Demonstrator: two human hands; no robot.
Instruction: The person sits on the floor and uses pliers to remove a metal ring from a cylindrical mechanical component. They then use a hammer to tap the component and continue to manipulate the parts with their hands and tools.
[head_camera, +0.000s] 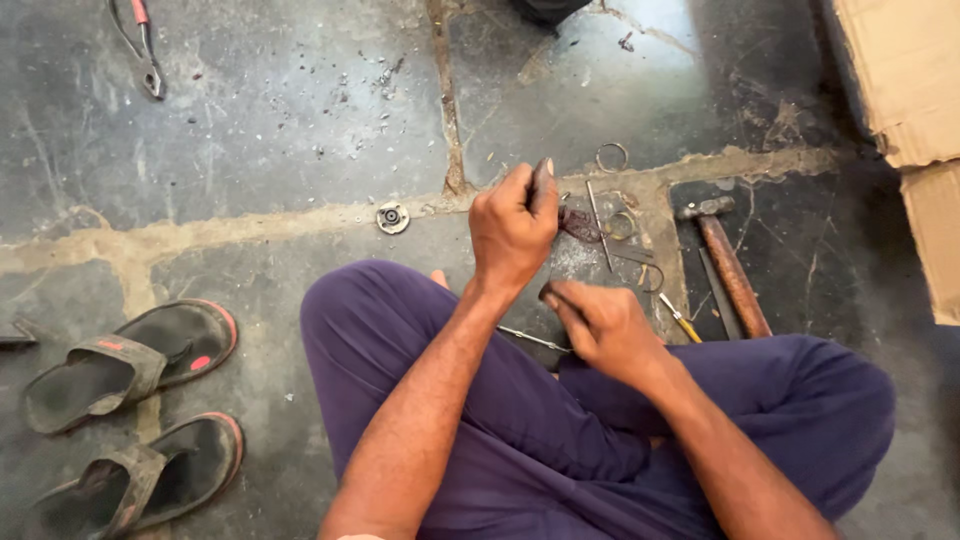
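I sit cross-legged in purple trousers on a stone floor. My left hand (513, 222) is clenched in a fist around a small dark object that sticks up by the thumb. Just below it, my right hand (597, 325) is closed around the handle of a thin metal tool (532, 340) whose shaft pokes out to the left. In front of my hands lie a dark reddish part (578, 224), a thin metal rod (600, 212) and small metal rings (612, 157).
A wooden-handled hammer (730, 265) and a small yellow-handled screwdriver (682, 323) lie to the right. A round metal bearing piece (392, 217) sits left of my fist. Pliers (143, 45) lie top left, two sandals (130, 360) bottom left, cardboard (905, 80) top right.
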